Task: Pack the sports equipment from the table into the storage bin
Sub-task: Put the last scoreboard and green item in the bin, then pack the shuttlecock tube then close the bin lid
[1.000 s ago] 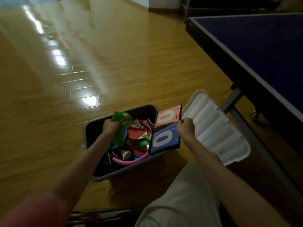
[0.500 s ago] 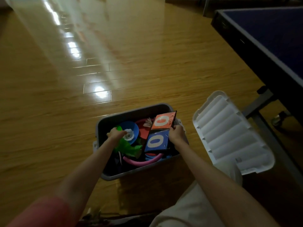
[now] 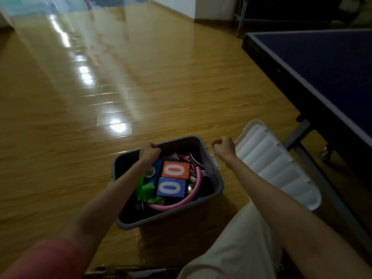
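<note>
You are looking down at a glossy wooden plank floor [image 3: 141,87] that fills most of the frame, with bright light reflections running from the upper left toward the centre. A white wall [image 3: 181,5] with a dark baseboard closes the room at the top. At the right stands a dark blue table-tennis counter [image 3: 322,63] on a metal wheeled leg [image 3: 298,137]. The grey storage bin [image 3: 218,184] sits on the floor at lower centre, holding a scoreboard [image 3: 173,181] with an orange and a blue zero, a pink hoop [image 3: 177,204] and green pieces [image 3: 148,190]. Its white ribbed lid [image 3: 277,166] lies just to the right of it on the floor. Your left hand [image 3: 149,153] is clenched above the bin's far rim, holding nothing you can see. Your right hand [image 3: 224,148] is curled, empty, between bin and lid.
</note>
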